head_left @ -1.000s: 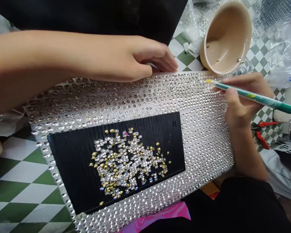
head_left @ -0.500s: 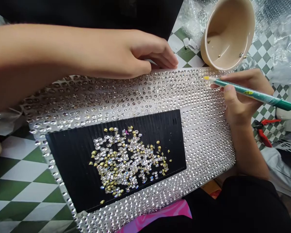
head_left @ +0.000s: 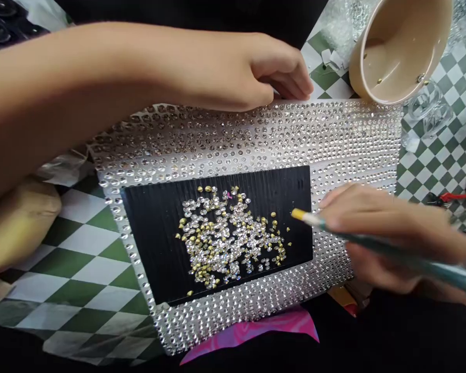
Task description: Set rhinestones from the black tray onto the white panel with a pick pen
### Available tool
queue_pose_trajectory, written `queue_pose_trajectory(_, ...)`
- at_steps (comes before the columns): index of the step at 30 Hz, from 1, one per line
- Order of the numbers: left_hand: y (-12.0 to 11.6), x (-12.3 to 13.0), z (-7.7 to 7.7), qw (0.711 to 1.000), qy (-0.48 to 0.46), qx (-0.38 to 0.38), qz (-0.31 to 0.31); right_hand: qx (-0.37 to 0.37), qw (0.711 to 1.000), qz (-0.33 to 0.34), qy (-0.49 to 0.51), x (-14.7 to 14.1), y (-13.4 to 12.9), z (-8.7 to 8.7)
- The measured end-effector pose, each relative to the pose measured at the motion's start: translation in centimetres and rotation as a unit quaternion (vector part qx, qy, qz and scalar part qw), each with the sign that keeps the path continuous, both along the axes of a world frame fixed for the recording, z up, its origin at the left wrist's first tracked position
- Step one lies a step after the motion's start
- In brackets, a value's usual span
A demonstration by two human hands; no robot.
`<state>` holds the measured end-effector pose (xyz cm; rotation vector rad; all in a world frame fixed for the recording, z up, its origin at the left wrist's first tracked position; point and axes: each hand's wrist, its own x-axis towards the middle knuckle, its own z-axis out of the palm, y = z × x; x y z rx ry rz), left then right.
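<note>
Green and tipped with yellow, the pencil (head_left: pixel 384 248) is gripped by the right hand (head_left: pixel 388 220); its tip is seen over the right end of the black tray (head_left: pixel 151 233). On this tray, shiny stones (head_left: pixel 235 235) are scattered. Below it, the studded board (head_left: pixel 256 292) is partly covered. At the board's far edge the left hand (head_left: pixel 256 70) is rested; whether anything is gripped there cannot be told. Near that edge, a beige cup (head_left: pixel 407 44) is placed.

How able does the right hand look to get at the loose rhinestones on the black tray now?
Likely yes: the right hand holds a pen whose yellow tip is over the black tray, and nothing visible blocks the way to the loose rhinestones; the left hand is beyond the tray.
</note>
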<state>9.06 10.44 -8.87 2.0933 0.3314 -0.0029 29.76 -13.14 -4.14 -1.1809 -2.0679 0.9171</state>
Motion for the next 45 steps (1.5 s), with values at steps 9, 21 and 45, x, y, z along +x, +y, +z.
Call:
queue_pose_trajectory(9,0.0,0.6,-0.7,1.0,-0.011,0.011,-0.01,0.004,0.999,0.001,0.041,-3.0,-1.0,-2.2)
queue_pose_trajectory(21,0.3,0.2,-0.5,0.999,-0.02,0.015,-0.02,0.033,0.999,-0.013,0.013,-3.7,-1.6,-2.5)
queue_pose_trajectory(45,-0.1,0.0,-1.0,0.996,-0.006,-0.088,0.019,0.022,0.999,-0.003,0.031,-2.6,-1.1,-2.1)
